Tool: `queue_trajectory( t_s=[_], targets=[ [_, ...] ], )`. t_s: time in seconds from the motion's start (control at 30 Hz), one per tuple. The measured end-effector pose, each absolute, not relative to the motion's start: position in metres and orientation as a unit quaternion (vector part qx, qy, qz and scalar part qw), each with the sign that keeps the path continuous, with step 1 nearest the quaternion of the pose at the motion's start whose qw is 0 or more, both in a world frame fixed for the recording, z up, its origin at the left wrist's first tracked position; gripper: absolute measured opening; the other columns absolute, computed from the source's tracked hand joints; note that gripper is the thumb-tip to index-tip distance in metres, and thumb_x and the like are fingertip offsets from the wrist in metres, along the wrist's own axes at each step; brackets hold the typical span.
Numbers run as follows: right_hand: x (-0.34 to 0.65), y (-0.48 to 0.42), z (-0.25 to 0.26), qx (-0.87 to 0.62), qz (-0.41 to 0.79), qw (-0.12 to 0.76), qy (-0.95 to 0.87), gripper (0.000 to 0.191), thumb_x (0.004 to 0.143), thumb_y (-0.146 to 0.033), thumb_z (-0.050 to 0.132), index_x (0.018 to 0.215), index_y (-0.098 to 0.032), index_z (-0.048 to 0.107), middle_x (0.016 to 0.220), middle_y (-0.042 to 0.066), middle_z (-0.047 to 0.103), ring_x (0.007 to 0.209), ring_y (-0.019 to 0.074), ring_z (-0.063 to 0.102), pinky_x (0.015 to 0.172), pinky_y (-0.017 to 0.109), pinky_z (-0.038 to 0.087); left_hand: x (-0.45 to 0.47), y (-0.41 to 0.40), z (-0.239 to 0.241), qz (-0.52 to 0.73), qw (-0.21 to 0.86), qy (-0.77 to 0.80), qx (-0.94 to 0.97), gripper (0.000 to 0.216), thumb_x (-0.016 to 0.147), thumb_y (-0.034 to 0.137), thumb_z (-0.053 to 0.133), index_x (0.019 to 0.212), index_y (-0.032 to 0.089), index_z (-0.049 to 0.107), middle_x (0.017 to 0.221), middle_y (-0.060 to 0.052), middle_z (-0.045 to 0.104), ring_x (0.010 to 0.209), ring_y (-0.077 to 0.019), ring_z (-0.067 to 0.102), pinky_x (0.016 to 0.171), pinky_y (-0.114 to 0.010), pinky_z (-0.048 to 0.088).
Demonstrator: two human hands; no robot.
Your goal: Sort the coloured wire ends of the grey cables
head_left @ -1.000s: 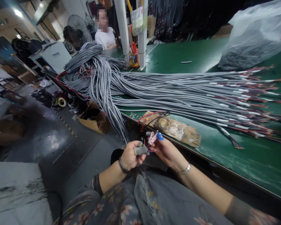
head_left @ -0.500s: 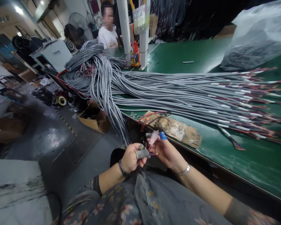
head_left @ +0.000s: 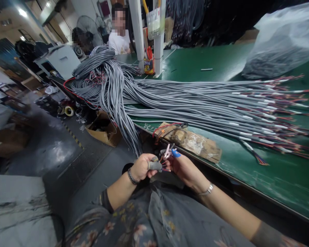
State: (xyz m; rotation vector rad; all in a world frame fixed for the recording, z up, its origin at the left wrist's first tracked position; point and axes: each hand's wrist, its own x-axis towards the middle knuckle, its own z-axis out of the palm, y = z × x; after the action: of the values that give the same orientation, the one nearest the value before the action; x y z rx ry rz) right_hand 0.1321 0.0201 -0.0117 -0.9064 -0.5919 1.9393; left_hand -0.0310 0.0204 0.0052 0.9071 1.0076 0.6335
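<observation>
One pink piece (head_left: 167, 151), pinched in the right hand (head_left: 182, 168) near the green bench (head_left: 260, 181), shows narrower than half a second ago, while the left hand (head_left: 142, 168) clamps what seem, through blur, at least three thin wires (head_left: 164, 165).

An open cardboard box (head_left: 107, 139) stands on the floor (head_left: 51, 137), a fan (head_left: 89, 23) farther back.

No text can be read, the lettering (head_left: 147, 63) on the yellow-and-dark packet (head_left: 149, 69), beyond the grip of the left hand (head_left: 142, 167), being too small and blurred to make out.
</observation>
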Motion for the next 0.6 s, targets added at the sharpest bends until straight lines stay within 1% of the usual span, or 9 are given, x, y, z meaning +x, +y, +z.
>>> queue_trajectory(
  t_s=[0.13,0.23,0.33,0.4,0.43,0.5,0.6],
  targets=[
    [0.132,0.025,-0.011,-0.383,0.77,0.454,-0.234,0.044,0.056,-0.058,0.077,0.07,-0.018,0.066,0.061,-0.001,0.057,0.053,0.0103,0.046,0.051,0.024,0.041,-0.025,0.014,0.004,0.367,0.709,0.467,0.379,0.041,0.051,0.049,0.075,0.052,0.015,0.052,0.036,0.004,0.048,0.025,-0.0041,0.034,0.026,-0.017,0.021],
    [0.129,0.027,-0.01,-0.401,0.728,0.485,-0.269,0.042,0.057,-0.057,0.076,0.065,-0.019,0.061,0.055,-0.003,0.052,0.05,0.0102,0.042,0.049,0.024,0.038,-0.017,0.006,0.003,0.426,0.674,0.492,0.351,0.042,0.053,0.05,0.074,0.053,0.015,0.051,0.039,0.003,0.051,0.027,-0.0041,0.037,0.028,-0.016,0.024],
    [0.128,0.024,-0.011,-0.451,0.627,0.529,-0.351,0.049,0.066,-0.067,0.063,0.057,-0.02,0.056,0.05,-0.003,0.047,0.049,0.0116,0.039,0.05,0.026,0.036,-0.011,-0.001,0.001,0.446,0.647,0.51,0.349,0.041,0.056,0.05,0.074,0.054,0.016,0.05,0.041,0.003,0.053,0.028,-0.0045,0.039,0.029,-0.016,0.027],
    [0.129,0.023,-0.013,-0.478,0.569,0.534,-0.403,0.054,0.07,-0.072,0.054,0.054,-0.021,0.056,0.051,-0.001,0.049,0.051,0.0132,0.041,0.053,0.028,0.037,-0.009,-0.005,-0.002,0.45,0.635,0.516,0.358,0.041,0.058,0.05,0.073,0.056,0.016,0.051,0.042,0.003,0.054,0.03,-0.0048,0.041,0.03,-0.016,0.029],
    [0.129,0.024,-0.015,-0.477,0.566,0.53,-0.414,0.056,0.07,-0.074,0.051,0.054,-0.021,0.057,0.052,-0.001,0.051,0.052,0.0137,0.042,0.053,0.029,0.037,-0.008,-0.005,-0.003,0.451,0.629,0.519,0.363,0.041,0.059,0.05,0.072,0.057,0.016,0.051,0.043,0.002,0.054,0.03,-0.0049,0.041,0.031,-0.016,0.03],
    [0.129,0.025,-0.018,-0.441,0.619,0.514,-0.397,0.057,0.068,-0.076,0.051,0.059,-0.021,0.061,0.055,0.0,0.053,0.052,0.0142,0.044,0.053,0.029,0.039,-0.008,-0.006,-0.007,0.452,0.618,0.526,0.372,0.04,0.061,0.05,0.071,0.059,0.015,0.052,0.044,0.002,0.055,0.031,-0.0049,0.042,0.032,-0.016,0.032],
    [0.127,0.03,-0.022,-0.37,0.724,0.49,-0.314,0.056,0.065,-0.075,0.057,0.074,-0.02,0.066,0.061,0.001,0.059,0.055,0.0149,0.049,0.054,0.029,0.041,-0.008,-0.006,-0.01,0.454,0.609,0.527,0.381,0.038,0.063,0.049,0.07,0.061,0.015,0.054,0.045,0.003,0.056,0.031,-0.0047,0.043,0.032,-0.016,0.032]
  ],
)
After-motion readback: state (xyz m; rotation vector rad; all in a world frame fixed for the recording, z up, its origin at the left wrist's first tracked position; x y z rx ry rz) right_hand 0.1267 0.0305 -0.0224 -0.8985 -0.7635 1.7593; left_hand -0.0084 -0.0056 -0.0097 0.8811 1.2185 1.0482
